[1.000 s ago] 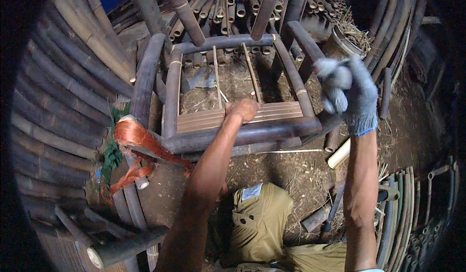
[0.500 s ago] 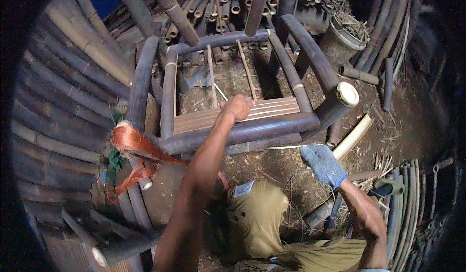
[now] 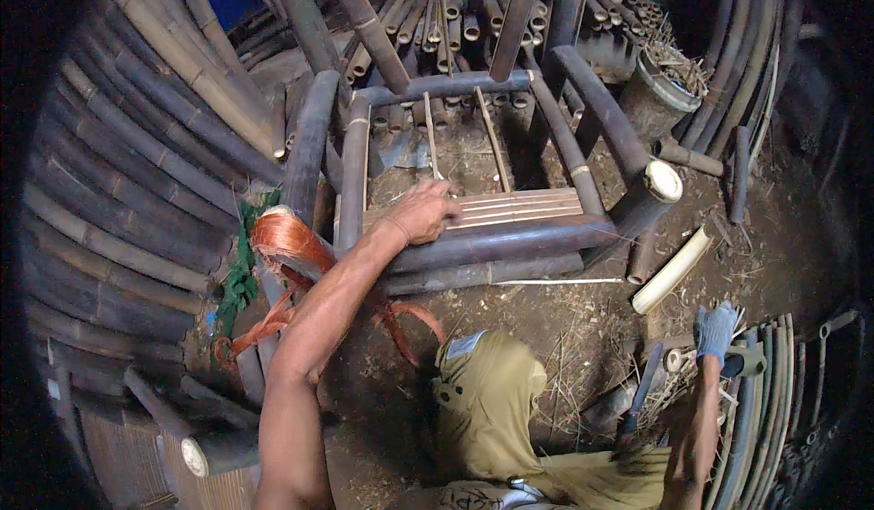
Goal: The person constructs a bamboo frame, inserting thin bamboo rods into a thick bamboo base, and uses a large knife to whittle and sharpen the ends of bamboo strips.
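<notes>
While the dark bamboo frame [image 3: 510,239] stands at 12 o'clock, a hard shove on its near rail could rock it; footing partly hidden. Inside its 6 o'clock edge lies the row of pale slats [image 3: 537,207]. Judged risk: a slat skews if pressed unevenly. 2 thin battens [image 3: 492,137] run from the slats toward 12 o'clock and could slip under off-centre load (end fixings not visible). Orange fibre bundle [image 3: 289,235] at 9 o'clock, tails passing behind the left forearm: snag likely if the arm drags back. Left hand [image 3: 423,214], bare, fingers bent over the slats; cannot tell whether they pinch. Blade-like tool [image 3: 648,375] at 4 o'clock: cut possible if the gloved right hand [image 3: 716,330], at its 2 o'clock, reaches carelessly. Glove's fingers too small to read.
</notes>
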A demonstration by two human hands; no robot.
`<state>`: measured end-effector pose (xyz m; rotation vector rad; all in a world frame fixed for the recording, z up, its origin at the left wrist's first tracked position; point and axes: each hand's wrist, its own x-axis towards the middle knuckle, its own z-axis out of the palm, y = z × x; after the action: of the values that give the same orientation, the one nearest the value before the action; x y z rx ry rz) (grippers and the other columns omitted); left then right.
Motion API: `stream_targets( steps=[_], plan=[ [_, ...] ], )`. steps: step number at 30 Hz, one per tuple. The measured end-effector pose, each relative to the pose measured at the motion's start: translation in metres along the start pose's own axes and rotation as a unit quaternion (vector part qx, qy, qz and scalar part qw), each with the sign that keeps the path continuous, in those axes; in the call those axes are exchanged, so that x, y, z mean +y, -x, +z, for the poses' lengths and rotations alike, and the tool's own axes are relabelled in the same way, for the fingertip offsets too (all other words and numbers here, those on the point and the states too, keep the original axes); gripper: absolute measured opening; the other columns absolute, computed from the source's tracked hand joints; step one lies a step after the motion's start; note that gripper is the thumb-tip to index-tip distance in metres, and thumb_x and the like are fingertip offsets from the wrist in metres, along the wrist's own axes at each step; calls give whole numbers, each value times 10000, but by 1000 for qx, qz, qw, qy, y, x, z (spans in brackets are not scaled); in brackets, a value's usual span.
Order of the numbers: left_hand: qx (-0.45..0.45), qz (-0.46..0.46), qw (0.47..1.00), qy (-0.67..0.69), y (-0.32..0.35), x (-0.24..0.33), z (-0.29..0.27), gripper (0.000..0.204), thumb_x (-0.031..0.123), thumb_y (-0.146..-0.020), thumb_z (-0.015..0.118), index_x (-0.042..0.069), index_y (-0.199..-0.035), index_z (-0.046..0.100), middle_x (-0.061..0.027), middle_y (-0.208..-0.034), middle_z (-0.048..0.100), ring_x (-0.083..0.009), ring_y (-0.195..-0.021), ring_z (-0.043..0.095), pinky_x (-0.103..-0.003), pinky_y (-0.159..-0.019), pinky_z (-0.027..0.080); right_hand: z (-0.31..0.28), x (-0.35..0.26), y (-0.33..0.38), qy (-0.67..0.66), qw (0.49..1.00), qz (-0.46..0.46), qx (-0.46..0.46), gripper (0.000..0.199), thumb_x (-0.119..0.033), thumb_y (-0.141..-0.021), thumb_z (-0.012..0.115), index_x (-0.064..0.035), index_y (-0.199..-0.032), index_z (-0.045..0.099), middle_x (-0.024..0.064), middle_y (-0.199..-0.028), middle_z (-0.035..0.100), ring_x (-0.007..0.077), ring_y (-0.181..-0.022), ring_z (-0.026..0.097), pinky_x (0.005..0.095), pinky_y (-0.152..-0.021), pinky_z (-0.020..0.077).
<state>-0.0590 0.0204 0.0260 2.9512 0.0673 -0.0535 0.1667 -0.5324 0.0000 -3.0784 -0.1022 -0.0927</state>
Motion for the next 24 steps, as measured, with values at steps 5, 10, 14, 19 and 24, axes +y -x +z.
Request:
stream_targets(
  steps=[5,10,14,19,24],
  plan=[
    [-62,16,993,101,-5,42,-30,198,227,-861,636,93,-1003,665,-146,-1004,646,-327,-990,610,-465,-880,474,-53,-142,99,-292,925,-178,164,777,-127,-809,736,46,-1444,324,232,-1413,430,327,-1309,436,380,-1117,336],
    [33,233,937,259,-2,104,-89,187,179,-854,597,40,-973,636,-145,-884,650,-294,-876,638,-402,-806,501,-93,-283,129,-514,733,-422,-143,785,-206,-810,769,-8,-1445,351,143,-1251,558,202,-1146,542,347,-1002,447],
    [288,74,934,197,3,25,-118,134,132,-850,614,27,-922,656,-111,-892,664,-226,-861,647,-352,-784,506,-124,-317,85,-515,765,-271,-276,315,-258,-906,683,-21,-1110,639,26,-900,634,105,-799,609,291,-674,531],
    [250,-235,925,166,-9,-80,-32,215,197,-874,538,70,-886,712,-199,-902,702,-361,-896,680,-436,-820,529,-52,-360,-6,-460,831,-305,67,318,-317,-917,604,-19,-912,714,119,-850,702,232,-731,669,364,-701,536],
    [84,-203,931,293,-16,-140,65,221,157,-810,629,18,-958,716,-131,-905,721,-246,-855,672,-350,-796,522,19,-483,53,-78,849,-516,78,167,-181,-815,588,-73,-799,715,174,-887,702,362,-825,684,448,-725,554]
  ],
)
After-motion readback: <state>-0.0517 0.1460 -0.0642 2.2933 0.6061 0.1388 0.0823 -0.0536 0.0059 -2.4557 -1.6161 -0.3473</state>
